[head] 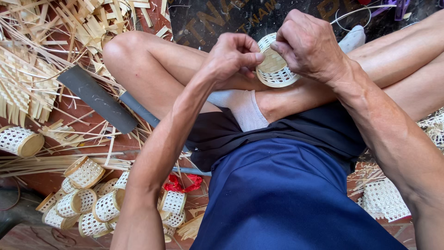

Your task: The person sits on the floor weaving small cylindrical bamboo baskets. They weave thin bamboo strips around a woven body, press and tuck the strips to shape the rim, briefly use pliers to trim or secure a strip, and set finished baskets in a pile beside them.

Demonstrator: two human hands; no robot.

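Holding: the right hand (307, 44) grips a small round woven basket (274, 65) by its rim, above the crossed legs, fingers curled over its top edge.
Left hand: the left hand (233, 55) is pinched shut, thumb against forefinger, at the basket's near rim; what it pinches is too thin to make out, probably a strip end.
Hands: close together, both on the same basket, touching or nearly so.
Doing it well: as a judgement, the basket should stay braced steady by the right hand while the left works with short, even tension along the rim, so the weave stays tight and the ring keeps round.
Finished pieces: a cluster of similar small baskets (92, 203) lies on the floor to the person's left, one more (19, 141) apart from them at the picture's left edge.
Tool: a broad dark blade (97, 98) rests among loose bamboo strips (32, 88).
Signs: a dark mat (217, 18) under the legs carries large golden lettering.
Scrap: a red crumpled piece (184, 183) sits beside the cluster.
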